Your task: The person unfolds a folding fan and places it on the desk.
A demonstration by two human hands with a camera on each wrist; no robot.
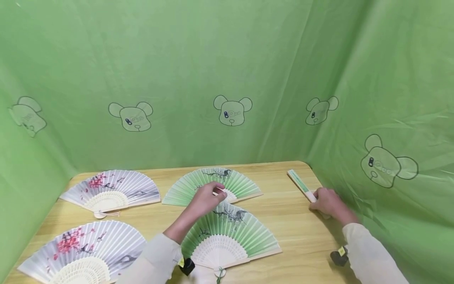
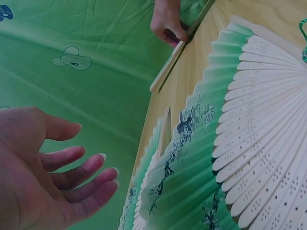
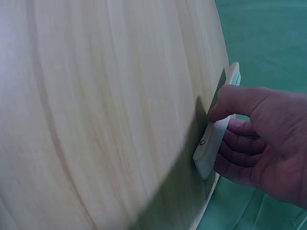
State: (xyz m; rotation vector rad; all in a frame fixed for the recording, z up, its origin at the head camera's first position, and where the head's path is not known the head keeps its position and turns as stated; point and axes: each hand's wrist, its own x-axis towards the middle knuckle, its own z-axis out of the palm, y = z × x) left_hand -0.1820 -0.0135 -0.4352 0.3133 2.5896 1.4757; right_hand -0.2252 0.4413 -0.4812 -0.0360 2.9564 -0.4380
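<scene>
My right hand pinches a folded fan near the table's right edge. In the right wrist view the thumb lies on one side of the folded fan and curled fingers on the other, with its riveted end sticking out below. My left hand hovers over two spread green fans, its fingers relaxed and holding nothing. The rear green fan is partly hidden behind that hand. In front lies the nearer green fan, with pale pierced ribs and a green tassel.
Two spread grey fans with pink blossom, a rear one and a front one, lie on the left of the wooden table. Green sheeting printed with bear heads walls in the back and sides, close to the right hand.
</scene>
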